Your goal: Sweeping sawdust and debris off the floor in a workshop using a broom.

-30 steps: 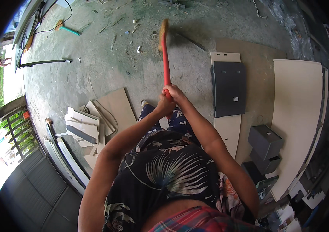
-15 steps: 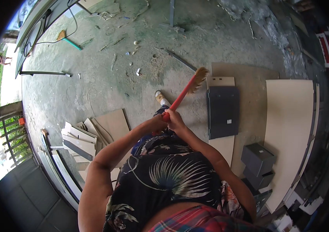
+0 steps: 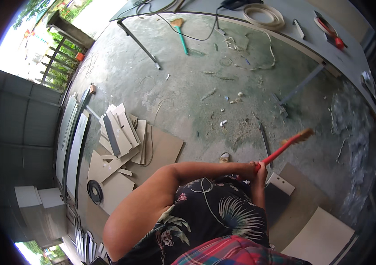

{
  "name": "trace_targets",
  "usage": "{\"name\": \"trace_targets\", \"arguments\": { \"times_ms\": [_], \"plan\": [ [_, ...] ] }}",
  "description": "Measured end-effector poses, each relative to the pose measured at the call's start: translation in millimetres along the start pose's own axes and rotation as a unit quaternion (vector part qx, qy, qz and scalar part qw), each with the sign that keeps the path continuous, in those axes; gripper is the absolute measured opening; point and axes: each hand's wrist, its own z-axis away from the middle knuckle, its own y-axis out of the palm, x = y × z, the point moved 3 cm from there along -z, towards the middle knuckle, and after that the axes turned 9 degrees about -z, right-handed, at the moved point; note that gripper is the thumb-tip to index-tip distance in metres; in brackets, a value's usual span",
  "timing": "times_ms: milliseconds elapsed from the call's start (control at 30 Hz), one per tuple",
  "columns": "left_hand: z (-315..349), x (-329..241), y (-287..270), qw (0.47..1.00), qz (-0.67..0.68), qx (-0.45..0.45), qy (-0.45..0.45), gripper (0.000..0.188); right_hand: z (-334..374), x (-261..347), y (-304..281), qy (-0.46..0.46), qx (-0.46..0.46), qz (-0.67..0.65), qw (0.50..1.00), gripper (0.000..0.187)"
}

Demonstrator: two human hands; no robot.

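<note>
I grip a broom [image 3: 281, 150] with a red handle and worn straw bristles in both hands, out to the right of my body. My left hand [image 3: 250, 168] and my right hand [image 3: 261, 173] are wrapped close together round the near end of the handle. The bristles point away to the right, above the concrete floor; whether they touch it I cannot tell. Left of the broom lie sawdust-like debris [image 3: 244, 128] and a small white scrap [image 3: 223, 123]. One shoe [image 3: 225, 157] shows beyond my left forearm.
A long grey table [image 3: 241, 15] stands at the back, with a coil of edging strip [image 3: 264, 17] on it. A green-handled broom [image 3: 182, 39] lies near its leg. Cut boards [image 3: 121, 128] are piled at left. Plastic sheeting [image 3: 351, 115] and panels [image 3: 322, 236] lie at right.
My view has turned left, bringing the table and left wall further in. Both hands still hold the red broom, which now reaches further to the right in view.
</note>
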Motion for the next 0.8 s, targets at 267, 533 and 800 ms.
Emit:
{"name": "trace_targets", "arguments": {
  "times_ms": [267, 533, 800],
  "plan": [
    [-56.7, 25.6, -2.1, 0.960, -0.156, 0.008, 0.234, 0.025, -4.5, 2.8, 24.7, 0.022, -0.055, 0.105, 0.993, 0.019],
    [-20.6, 1.0, -47.1, 0.991, 0.032, 0.107, 0.076, 0.032, -13.9, 16.6, 35.3, 0.006, -0.108, 0.163, 0.981, 0.023],
    [-15.3, -8.6, -52.7, 0.990, 0.065, 0.113, 0.054, 0.045, -13.8, 26.6, 28.4, -0.008, -0.095, 0.203, 0.975, 0.023]
  ]
}}
